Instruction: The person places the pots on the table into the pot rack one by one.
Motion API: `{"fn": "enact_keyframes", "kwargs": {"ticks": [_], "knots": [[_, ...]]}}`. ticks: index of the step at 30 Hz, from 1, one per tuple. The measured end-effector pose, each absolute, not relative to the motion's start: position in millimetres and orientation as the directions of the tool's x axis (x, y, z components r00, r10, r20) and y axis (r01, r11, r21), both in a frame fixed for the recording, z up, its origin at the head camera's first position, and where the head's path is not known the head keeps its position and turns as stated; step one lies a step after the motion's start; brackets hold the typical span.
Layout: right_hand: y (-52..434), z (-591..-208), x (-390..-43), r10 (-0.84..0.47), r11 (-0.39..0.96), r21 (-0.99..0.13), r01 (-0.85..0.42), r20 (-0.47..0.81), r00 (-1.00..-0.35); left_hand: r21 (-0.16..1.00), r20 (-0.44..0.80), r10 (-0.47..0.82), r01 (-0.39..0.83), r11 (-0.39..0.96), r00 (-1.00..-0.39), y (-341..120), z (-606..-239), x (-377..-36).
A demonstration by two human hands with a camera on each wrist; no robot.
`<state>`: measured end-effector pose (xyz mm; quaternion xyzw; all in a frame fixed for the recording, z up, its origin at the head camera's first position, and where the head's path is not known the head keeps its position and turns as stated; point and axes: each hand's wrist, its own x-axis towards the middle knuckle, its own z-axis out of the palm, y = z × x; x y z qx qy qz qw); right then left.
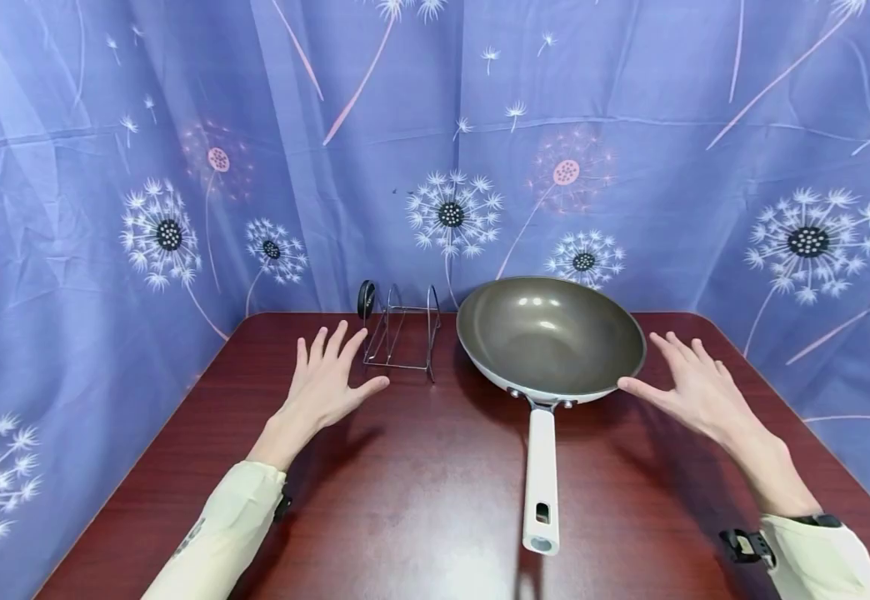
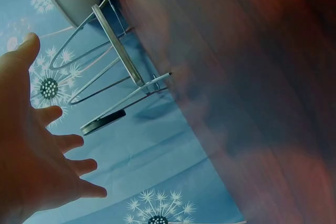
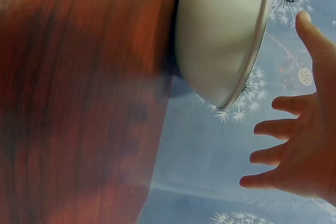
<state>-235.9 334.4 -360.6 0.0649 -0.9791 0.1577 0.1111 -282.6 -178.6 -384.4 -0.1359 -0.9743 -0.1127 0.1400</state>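
Note:
A frying pan [image 1: 551, 333] with a dark inside, a pale outside and a white handle [image 1: 542, 483] stands on the table, its handle toward me. To its left is a metal wire rack [image 1: 399, 337] with a black round piece [image 1: 366, 299] at its left end. My left hand [image 1: 324, 385] is held over the table just left of the rack, fingers spread and holding nothing. Right of the pan, my right hand [image 1: 693, 387] hovers with spread fingers, its thumb close to the pan's rim. The pan's pale outer wall [image 3: 220, 35] shows in the right wrist view.
The dark red wooden table [image 1: 435, 467] has its far edge against a blue curtain [image 1: 375, 183] printed with dandelions. The curtain also hangs along the left and right sides. Both wrists wear dark straps below pale sleeves [image 1: 228, 517].

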Motion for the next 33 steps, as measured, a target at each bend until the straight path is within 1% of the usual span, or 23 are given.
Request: {"fn": "enact_keyframes", "kwargs": {"ticks": [8, 10, 17, 21, 24, 28, 33], "knots": [[331.3, -359.8, -236.0, -0.108, 0.933, -0.301, -0.196, 0.285, -0.952, 0.222, 0.302, 0.229, 0.302, 0.927, -0.925, -178.4, -385.0, -280.9], [330.3, -359.3, -234.8, -0.106, 0.925, -0.321, -0.203, 0.295, -0.950, 0.248, 0.309, 0.225, 0.307, 0.919, -0.924, -177.4, -384.4, -280.4], [323.4, -358.9, -225.3, -0.052, 0.860, -0.468, -0.201, 0.313, -0.948, 0.379, 0.349, 0.220, 0.352, 0.856, -0.911, -169.9, -382.7, -277.7], [317.5, -354.9, -218.5, -0.027, 0.819, -0.545, -0.179, 0.276, -0.961, 0.467, 0.349, 0.215, 0.368, 0.804, -0.912, -162.8, -381.9, -274.4], [313.7, -352.4, -214.3, -0.026, 0.783, -0.597, -0.172, 0.245, -0.969, 0.526, 0.341, 0.211, 0.372, 0.765, -0.916, -156.9, -380.4, -271.9], [309.0, -351.8, -209.1, -0.027, 0.740, -0.646, -0.187, 0.250, -0.968, 0.593, 0.332, 0.217, 0.382, 0.709, -0.918, -149.2, -379.7, -270.4], [304.0, -353.8, -204.2, -0.030, 0.674, -0.707, -0.211, 0.260, -0.965, 0.720, 0.282, 0.234, 0.366, 0.589, -0.930, -137.9, -380.2, -268.0]]}}
